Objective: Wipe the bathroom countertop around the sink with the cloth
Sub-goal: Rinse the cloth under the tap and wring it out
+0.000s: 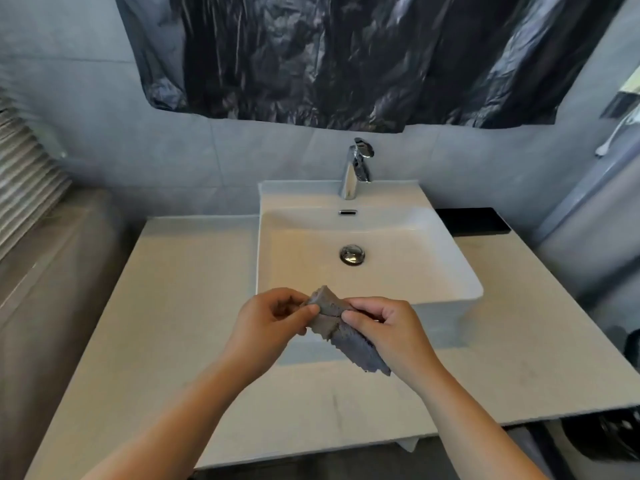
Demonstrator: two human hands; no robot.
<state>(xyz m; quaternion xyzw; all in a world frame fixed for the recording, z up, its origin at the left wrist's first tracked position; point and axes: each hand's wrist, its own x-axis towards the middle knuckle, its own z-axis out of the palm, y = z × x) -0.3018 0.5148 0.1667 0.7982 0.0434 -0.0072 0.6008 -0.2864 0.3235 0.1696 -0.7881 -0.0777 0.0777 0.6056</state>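
In the head view, a grey-blue cloth (337,327) is held in the air between both hands, over the near rim of the sink (450,271) and the strip of countertop (173,306) in front of it. The cloth is folded into a narrow strip. Its long axis runs from the far left, where a blunt folded end rises above the fingers, to the near right, where a frayed, ragged end hangs down below the right wrist. A nubby, terry-like texture is seen on it.

The upper part is pinched by the left hand (266,317) between thumb and curled fingers. Just beside it, the middle is pinched by the right hand (391,323) in the same way.

The countertop is pale, matte and faintly speckled. The sink is a white, glossy, rectangular vessel basin with rounded corners. A round chrome drain stopper (352,254) is set in its floor, and a chrome single-lever faucet (355,168) stands on its far ledge. Crinkled black plastic sheeting (346,64) is hung on the grey tiled wall (104,133).
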